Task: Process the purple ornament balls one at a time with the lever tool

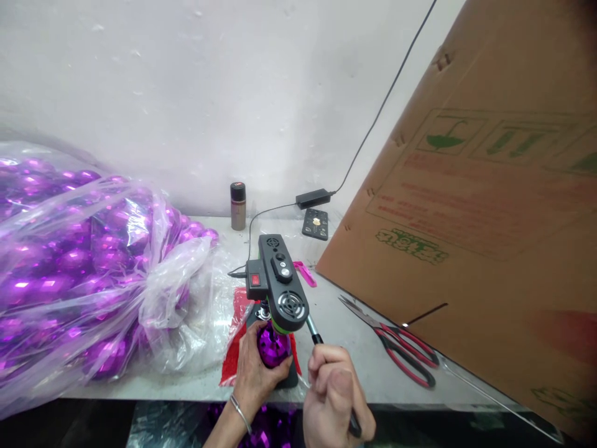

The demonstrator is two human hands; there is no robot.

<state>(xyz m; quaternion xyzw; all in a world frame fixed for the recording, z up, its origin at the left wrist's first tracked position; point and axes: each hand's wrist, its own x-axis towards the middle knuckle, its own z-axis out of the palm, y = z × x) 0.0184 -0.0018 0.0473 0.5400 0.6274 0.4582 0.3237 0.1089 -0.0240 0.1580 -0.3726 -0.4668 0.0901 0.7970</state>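
My left hand [255,371] is wrapped round a shiny purple mirror ball [273,346], thumb on its right side. The ball sits directly under the head of a small black bench drill press [283,280], which hides its top and whatever touches it there. My right hand [336,398] grips the black handle of the press's metal lever [313,326], just right of the head. Beneath the press lies a red cloth [229,367], partly covered by its dark base.
Left, a clear plastic bag [175,274] bulges with purple balls [74,264]. Red-handled scissors [396,348] lie right, beside a large cardboard box [466,205]. Behind are a spray bottle [237,208], a power adapter [313,198] with its cord and a dark flat case [316,224]. More purple balls [263,429] show below the table edge.
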